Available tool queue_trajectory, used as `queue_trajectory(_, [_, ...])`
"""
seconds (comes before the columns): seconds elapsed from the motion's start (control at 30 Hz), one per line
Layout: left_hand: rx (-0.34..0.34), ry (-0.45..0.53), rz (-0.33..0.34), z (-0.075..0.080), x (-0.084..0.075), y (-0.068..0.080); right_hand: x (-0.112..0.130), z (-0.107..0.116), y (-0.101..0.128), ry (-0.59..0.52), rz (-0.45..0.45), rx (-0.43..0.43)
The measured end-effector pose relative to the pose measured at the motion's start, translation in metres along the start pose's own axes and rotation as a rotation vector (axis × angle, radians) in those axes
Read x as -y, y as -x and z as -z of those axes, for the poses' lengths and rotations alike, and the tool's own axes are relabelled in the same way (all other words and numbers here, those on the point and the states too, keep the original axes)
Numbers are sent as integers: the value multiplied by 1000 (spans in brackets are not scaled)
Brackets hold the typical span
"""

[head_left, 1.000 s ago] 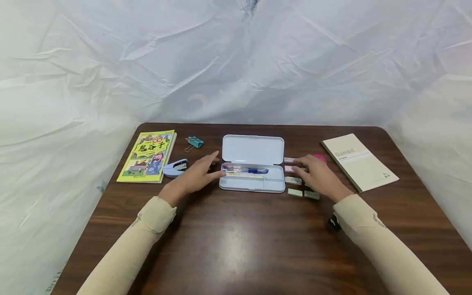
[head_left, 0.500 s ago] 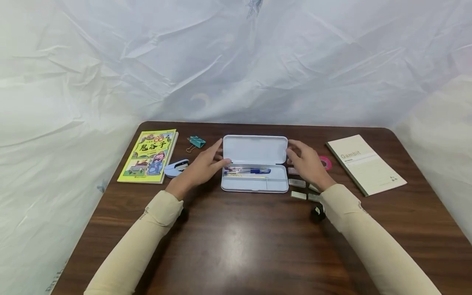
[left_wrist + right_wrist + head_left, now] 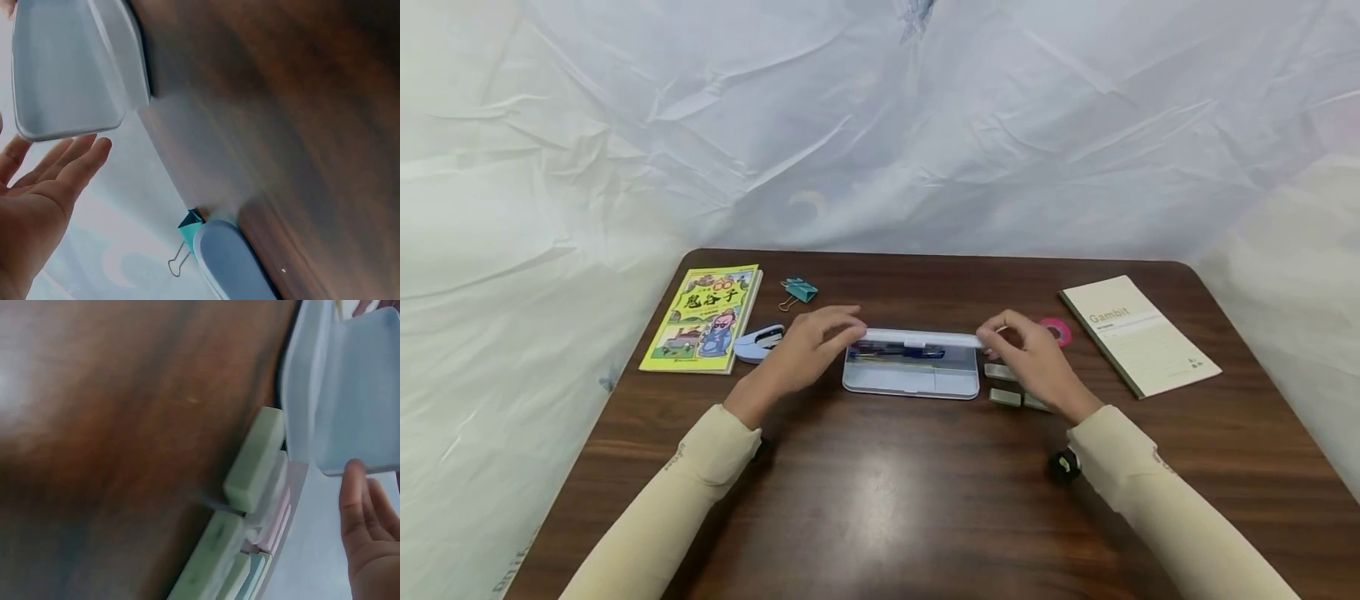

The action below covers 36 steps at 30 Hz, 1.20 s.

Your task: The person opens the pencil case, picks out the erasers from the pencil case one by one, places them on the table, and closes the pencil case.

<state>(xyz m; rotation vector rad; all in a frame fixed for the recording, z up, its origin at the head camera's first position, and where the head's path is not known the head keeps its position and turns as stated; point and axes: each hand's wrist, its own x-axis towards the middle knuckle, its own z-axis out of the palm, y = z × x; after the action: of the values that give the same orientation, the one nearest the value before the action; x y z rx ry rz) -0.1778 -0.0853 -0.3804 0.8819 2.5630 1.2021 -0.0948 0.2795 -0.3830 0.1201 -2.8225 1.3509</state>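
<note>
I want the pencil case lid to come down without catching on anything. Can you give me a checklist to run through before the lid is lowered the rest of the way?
1. Both ends of the lid supported: left hand and right hand are at its two ends. Ok.
2. Pens lying flat inside the tray: they seem to lie low along the back. Ok.
3. Fingertips away from the closing edge: contact is hidden in the head view. Cannot tell.
4. Erasers outside the case: they lie on the table beside its right end. Ok.
5. Stapler away from the case: it lies apart, left of the left hand. Ok.
</note>
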Motion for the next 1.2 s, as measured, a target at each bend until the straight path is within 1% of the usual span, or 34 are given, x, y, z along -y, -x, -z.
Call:
queue_trajectory(0.07, [33,-26,-24,-3,1,1,-2,-4,2,54,18,31])
queue_trajectory(0.13, [84,-58,-35,-6,1,2,-3,-7,2,99,36,64])
queue_trajectory(0.23, [166,-117,-23,-10,1,3,-5,-12,2,154,48,112])
queue_trajectory(0.33, [216,-180,-10,-14,1,4,-6,-17,1,222,53,141])
queue_trajectory(0.47, [218,-245,-27,-18,3,4,-6,-23,0,284,68,146])
queue_trajectory(0.6, [218,-256,-23,-21,8,3,-3,-25,1,287,85,132])
queue_trajectory(0.63, [221,-266,-25,-22,11,2,-3,-26,1,284,83,132])
queue_trajectory(0.73, [210,-327,-60,-32,37,-2,0,-27,3,288,76,139])
queue_trajectory(0.83, [198,-366,-77,-35,45,-3,2,-29,3,299,77,148])
queue_trajectory(0.87, [194,-366,-73,-35,43,-2,3,-29,2,302,80,150])
queue_trajectory(0.97, [202,-333,-36,-25,19,5,4,-29,1,304,84,153])
queue_trajectory(1.07, [213,-301,-1,-19,6,8,6,-28,1,305,68,156])
queue_trajectory(1.2, [225,-287,13,-16,-2,9,8,-23,1,309,49,154])
